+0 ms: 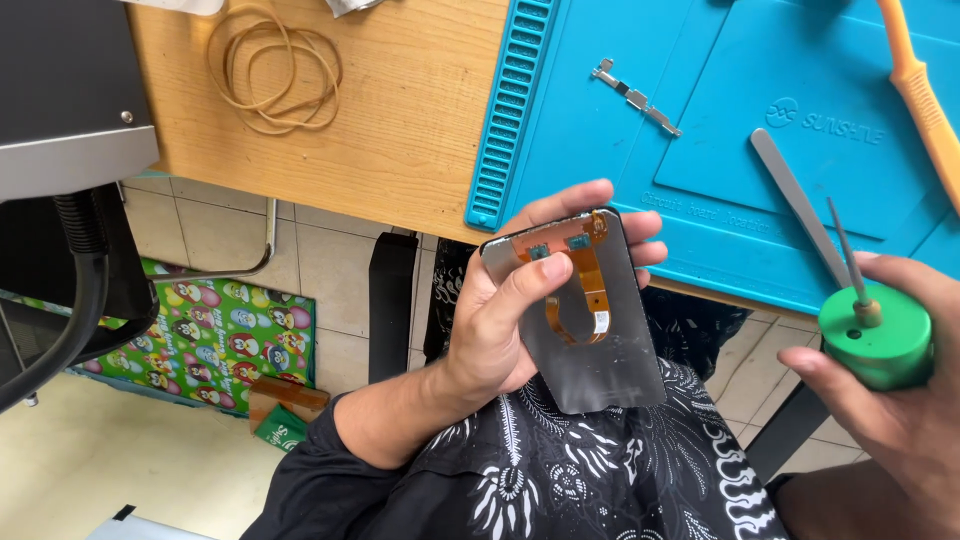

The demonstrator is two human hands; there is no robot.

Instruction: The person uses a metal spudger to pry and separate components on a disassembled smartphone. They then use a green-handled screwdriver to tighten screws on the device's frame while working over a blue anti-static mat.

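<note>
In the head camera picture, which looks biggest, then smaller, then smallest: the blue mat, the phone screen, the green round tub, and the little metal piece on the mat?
1. blue mat, though its edges run out of view
2. phone screen, in the left hand
3. green round tub, in the right hand
4. little metal piece

The screen and tub sit nearer the camera, which makes them look bigger.

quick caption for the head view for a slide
Left hand holds a phone screen panel back-side up, right hand holds a green round container, above a blue repair mat.

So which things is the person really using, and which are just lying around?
In use:
- left hand holding the phone screen
- right hand holding the green pot

Lying about:
- rubber bands
- metal strip
- small metal part
- orange tool
</note>
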